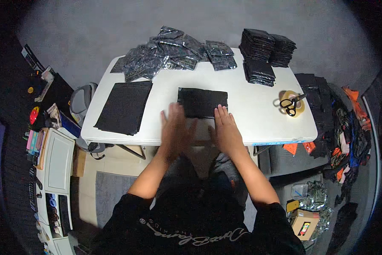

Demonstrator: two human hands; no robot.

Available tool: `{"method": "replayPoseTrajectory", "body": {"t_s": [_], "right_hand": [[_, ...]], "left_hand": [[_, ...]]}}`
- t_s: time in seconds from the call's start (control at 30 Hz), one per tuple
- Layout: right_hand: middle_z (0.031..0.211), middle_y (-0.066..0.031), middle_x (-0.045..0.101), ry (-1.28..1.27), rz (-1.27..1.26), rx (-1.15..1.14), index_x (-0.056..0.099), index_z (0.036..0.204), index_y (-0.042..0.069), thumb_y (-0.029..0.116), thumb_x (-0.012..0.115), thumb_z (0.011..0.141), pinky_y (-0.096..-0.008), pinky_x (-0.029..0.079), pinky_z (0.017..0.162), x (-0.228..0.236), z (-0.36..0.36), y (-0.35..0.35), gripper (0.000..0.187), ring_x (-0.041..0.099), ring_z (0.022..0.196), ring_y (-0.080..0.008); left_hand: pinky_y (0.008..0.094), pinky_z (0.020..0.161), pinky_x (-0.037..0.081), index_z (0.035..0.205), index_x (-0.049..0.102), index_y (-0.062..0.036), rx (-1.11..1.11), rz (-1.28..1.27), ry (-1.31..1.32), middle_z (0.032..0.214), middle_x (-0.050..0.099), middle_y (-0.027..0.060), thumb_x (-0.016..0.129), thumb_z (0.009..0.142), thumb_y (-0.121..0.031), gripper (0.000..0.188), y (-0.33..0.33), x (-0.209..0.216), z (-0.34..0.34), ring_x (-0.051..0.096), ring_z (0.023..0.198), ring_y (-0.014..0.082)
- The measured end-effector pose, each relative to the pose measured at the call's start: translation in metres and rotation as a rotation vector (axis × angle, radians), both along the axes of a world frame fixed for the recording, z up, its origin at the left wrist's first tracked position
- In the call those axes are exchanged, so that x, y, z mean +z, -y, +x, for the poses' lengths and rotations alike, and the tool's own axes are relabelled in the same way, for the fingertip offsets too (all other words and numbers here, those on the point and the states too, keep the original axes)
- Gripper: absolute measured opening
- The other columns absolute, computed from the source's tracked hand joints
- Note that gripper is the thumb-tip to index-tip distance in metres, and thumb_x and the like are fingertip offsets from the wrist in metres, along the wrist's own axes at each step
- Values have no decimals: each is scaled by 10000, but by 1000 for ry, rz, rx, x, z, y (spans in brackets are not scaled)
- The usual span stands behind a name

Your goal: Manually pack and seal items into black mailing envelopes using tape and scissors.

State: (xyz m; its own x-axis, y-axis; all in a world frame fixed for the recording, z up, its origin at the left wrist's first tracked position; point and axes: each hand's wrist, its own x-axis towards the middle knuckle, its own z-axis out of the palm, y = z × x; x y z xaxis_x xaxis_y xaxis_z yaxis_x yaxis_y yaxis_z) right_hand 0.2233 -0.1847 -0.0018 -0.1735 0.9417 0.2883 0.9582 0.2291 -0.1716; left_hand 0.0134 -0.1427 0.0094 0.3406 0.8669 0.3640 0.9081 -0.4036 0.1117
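A flat black rectangular packet (203, 102), like a folded plastic bag, lies on the white table (165, 85) in front of me. My right hand (226, 129) rests its outstretched fingers on the packet's near right corner, the thumb held apart. My left hand (173, 127), blurred by motion, is at the near left corner with its fingers extended and thumb spread. Whether the left fingertips touch the packet cannot be made out. Neither hand grips anything.
Left on the table lies a stack of flat black sheets (125, 108). Shiny dark packets (169, 49) are heaped at the back; neat black stacks (257, 46) stand back right. Black-handled scissors (291, 106) lie on a tape roll (299, 111) at right.
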Motion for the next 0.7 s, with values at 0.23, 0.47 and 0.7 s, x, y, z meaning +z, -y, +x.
{"method": "replayPoseTrajectory", "body": {"t_s": [0.23, 0.47, 0.7], "right_hand": [[1665, -273, 297, -30, 111, 98, 293, 1591, -86, 161, 545, 960, -496, 235, 1278, -9, 5, 1, 723, 287, 1558, -405], [1668, -264, 298, 30, 21, 13, 301, 1585, -85, 275, 574, 1005, -484, 244, 1275, 1, 0, 2, 736, 281, 1564, -388], [1667, -252, 308, 57, 8, -4, 324, 1574, -93, 342, 548, 1043, -485, 249, 1274, 3, -1, 2, 722, 279, 1568, -366]], "left_hand": [[644, 1212, 260, 1524, 361, 119, -370, 82, 96, 1555, 430, 310, 476, 1063, -495, 775, 9, -23, 59, 377, 1487, 454], [613, 1225, 266, 1485, 444, 109, -193, -5, 16, 1585, 418, 301, 516, 1025, -552, 808, 10, -24, 4, 381, 1507, 412], [599, 1227, 267, 1469, 463, 113, 46, -109, 6, 1578, 437, 286, 529, 1029, -545, 795, 0, 7, -24, 394, 1503, 401]]}}
